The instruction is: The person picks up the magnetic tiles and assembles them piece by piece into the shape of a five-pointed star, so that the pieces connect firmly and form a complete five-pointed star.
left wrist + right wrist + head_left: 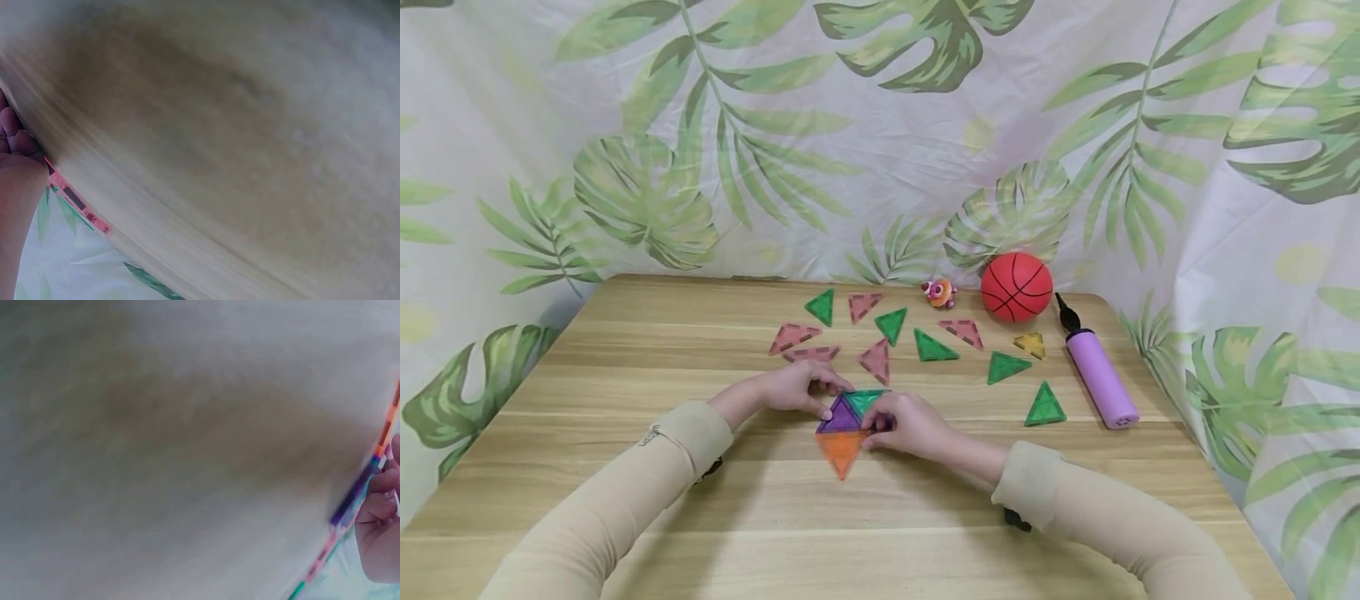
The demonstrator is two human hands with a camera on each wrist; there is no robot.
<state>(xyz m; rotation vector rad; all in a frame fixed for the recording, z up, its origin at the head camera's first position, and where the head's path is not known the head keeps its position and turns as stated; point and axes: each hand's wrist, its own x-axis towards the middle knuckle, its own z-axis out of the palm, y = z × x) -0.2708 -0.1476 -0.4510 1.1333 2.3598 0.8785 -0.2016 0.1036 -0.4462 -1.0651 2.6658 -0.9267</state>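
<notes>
On the table lies a joined group of translucent triangular magnetic tiles: a purple tile [841, 416], a teal-green tile [865, 400] beside it and an orange tile [841, 452] below. My left hand [796, 387] holds the purple tile at its left side, thumb low and forefinger near its top corner. From the right, my right hand [912, 427] pinches another dark purple tile [352, 495] against the group, its curled fingers covering most of it. The left wrist view catches only part of the left hand [15, 140] at its edge.
Loose green tiles [1045, 405] and pink tiles [875, 361] lie scattered beyond the hands, with a yellow tile [1030, 344] to the right. Farther back stand a small toy figure [939, 292] and a red ball [1017, 287]. A purple hand pump [1101, 377] lies near the right edge.
</notes>
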